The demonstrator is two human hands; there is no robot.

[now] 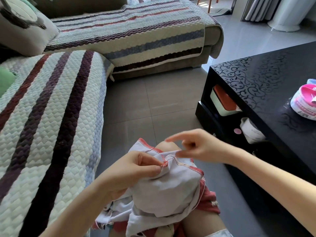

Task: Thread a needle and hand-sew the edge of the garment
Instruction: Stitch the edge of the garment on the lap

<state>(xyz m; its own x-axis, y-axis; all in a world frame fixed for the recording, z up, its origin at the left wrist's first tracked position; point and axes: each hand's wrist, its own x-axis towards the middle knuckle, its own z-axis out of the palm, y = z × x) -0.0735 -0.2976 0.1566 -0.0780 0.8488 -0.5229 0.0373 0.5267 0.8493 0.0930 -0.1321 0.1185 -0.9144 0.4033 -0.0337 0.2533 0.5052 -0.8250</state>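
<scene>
A white garment (167,189) with red overlock stitching along its edges lies bunched over my lap and knee. My left hand (130,170) pinches the stitched edge between thumb and fingers at a small red-stitched fold (165,164). My right hand (196,147) hovers just right of that spot, index finger stretched out to the left, thumb near the cloth and the other fingers curled. A thin thread seems to run along the seam toward my right hand. The needle is too small to make out.
A sofa with a striped quilted cover (51,117) fills the left and back. A glossy black coffee table (266,93) stands at right, with a pink-and-white roll (303,103) on top and containers (224,101) on its shelf. Grey tiled floor (150,103) lies between.
</scene>
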